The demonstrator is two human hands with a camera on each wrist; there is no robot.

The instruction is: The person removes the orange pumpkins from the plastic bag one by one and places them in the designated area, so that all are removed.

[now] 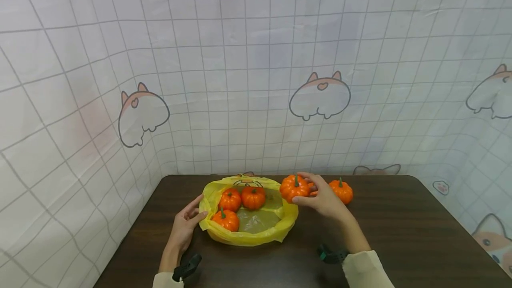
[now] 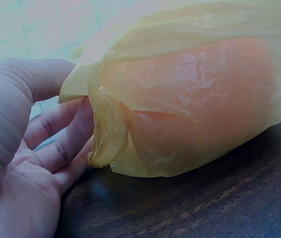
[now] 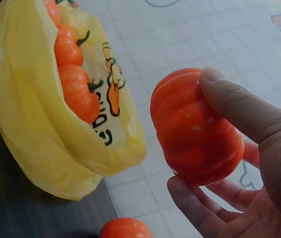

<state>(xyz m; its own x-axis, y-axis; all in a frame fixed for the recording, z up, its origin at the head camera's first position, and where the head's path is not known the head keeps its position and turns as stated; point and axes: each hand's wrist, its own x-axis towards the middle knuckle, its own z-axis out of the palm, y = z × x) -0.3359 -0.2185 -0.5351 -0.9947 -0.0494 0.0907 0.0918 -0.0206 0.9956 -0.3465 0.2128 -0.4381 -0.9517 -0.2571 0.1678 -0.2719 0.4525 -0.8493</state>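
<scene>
A yellow plastic bag (image 1: 256, 239) lies with its mouth spread wide on the table, black print showing inside its far wall. Inside it sit three small orange pumpkins with green stems: one at the near left (image 1: 226, 220), one behind it (image 1: 230, 199), one at the back (image 1: 254, 198). My left hand (image 1: 186, 225) holds the bag's left rim between thumb and fingers; in the left wrist view the film (image 2: 105, 124) bunches there. My right hand (image 1: 322, 197) grips another orange pumpkin (image 3: 195, 126) by its sides, raised at the bag's right rim.
Another pumpkin (image 1: 341, 191) stands on the table behind my right wrist. A bit of orange shows behind the right fingers, partly hidden. The dark wooden table (image 1: 400, 230) ends at a white gridded cloth (image 1: 256, 57) with dog drawings, at the back and sides.
</scene>
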